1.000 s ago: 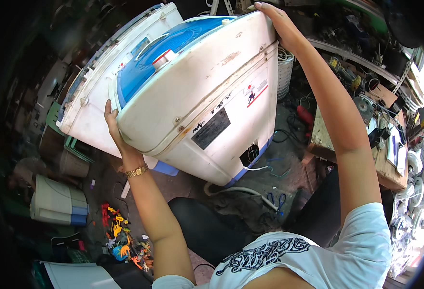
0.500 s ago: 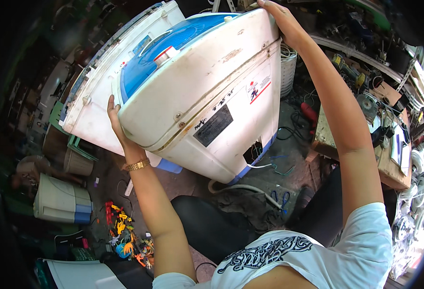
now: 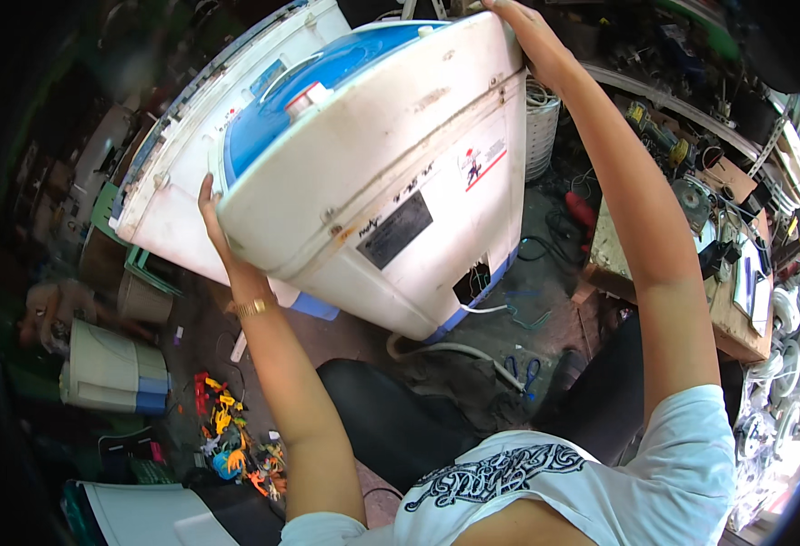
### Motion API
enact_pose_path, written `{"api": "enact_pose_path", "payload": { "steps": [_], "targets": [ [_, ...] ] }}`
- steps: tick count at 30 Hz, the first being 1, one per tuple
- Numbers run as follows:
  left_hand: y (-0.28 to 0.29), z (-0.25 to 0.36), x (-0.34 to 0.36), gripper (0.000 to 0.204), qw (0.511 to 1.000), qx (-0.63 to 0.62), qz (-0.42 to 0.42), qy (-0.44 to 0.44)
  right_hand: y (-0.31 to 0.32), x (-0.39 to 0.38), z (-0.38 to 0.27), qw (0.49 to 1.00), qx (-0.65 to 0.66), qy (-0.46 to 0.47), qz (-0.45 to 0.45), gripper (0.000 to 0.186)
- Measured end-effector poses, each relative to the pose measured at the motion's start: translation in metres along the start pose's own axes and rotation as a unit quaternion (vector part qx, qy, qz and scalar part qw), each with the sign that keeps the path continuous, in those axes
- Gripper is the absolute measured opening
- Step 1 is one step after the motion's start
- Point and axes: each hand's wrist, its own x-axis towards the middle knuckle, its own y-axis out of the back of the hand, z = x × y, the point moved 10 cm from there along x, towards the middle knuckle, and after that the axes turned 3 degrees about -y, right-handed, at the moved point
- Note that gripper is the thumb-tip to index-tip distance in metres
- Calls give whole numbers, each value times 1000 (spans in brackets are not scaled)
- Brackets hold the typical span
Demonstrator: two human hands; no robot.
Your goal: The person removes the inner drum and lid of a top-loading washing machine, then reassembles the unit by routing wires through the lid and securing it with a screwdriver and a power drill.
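Reaches forward with both bare arms spread wide, holds right hand farther out than left hand, and points left fingers upward.

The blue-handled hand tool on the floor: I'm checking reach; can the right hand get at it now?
Probably not directly: the right hand is on the upper right corner of the white plastic, blue-topped machine, and would likely have to leave that corner first.
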Motion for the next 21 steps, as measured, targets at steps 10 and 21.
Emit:
{"api": "enact_pose_path", "payload": {
  "steps": [10,21],
  "targets": [
    [-23,16,-5,38,998,-33,-26,43,1,2,1,999,17,1,-29,37],
    [-61,79,-57,58,971,141,-57,-185,14,-22,25,968,-26,-234,83,90]
  ]
}}
